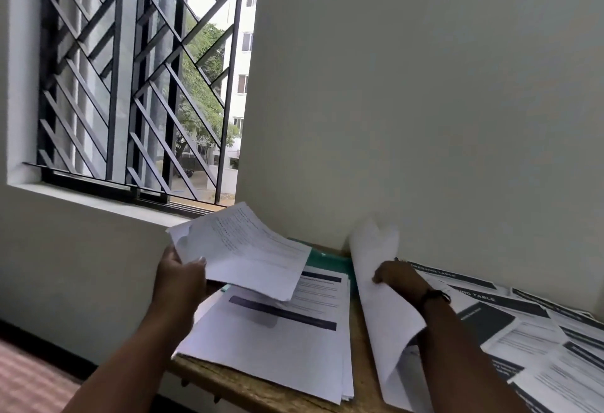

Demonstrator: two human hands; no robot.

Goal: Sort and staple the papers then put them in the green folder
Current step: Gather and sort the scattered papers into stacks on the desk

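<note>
While my left hand (pixel 181 277) grips a few sheets (pixel 243 254), my right hand (pixel 397 277) pinches one curling page (pixel 380 295). Below lie paper stacks (pixel 281 340) on the wooden table (pixel 358 340); a barred window (pixel 137 79) fills upper left.

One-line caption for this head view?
Left hand lifts printed sheets above a stack; right hand raises another sheet.

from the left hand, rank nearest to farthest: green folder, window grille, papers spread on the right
1. green folder, just right of the left hand, under the stack.
2. papers spread on the right, across the table.
3. window grille, up behind.
</note>
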